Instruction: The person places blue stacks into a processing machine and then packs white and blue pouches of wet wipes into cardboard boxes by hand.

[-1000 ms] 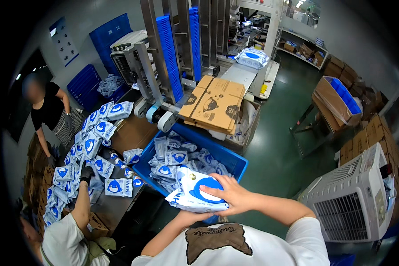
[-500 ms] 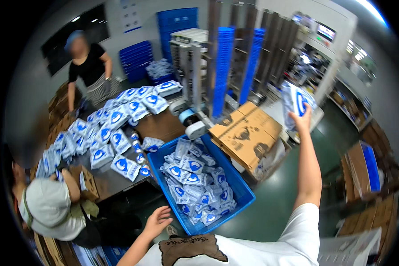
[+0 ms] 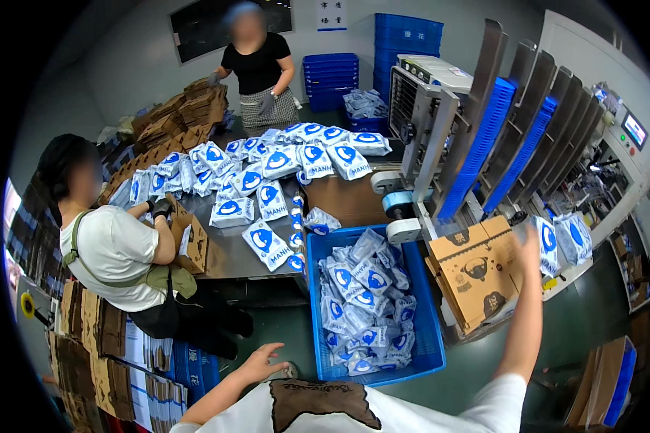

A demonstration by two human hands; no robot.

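Brightness: even indoor light, fairly bright, cool white over the whole room.
Source: overhead, outside the frame; no lamp shows.
Shadows: soft and short; deepest under the grey table (image 3: 227,252) and around the seated person's legs.
Glare: pale sheen on the plastic packets in the blue crate (image 3: 426,339) and on the green floor (image 3: 484,361).
Blur: the raised right hand (image 3: 531,242) is smeared by motion; the left hand (image 3: 263,361) is sharper.
Distortion: strong fisheye; the blue conveyor rails (image 3: 484,144) bow outward.
Edges: a black circular border cuts the corners, and detail softens toward it.
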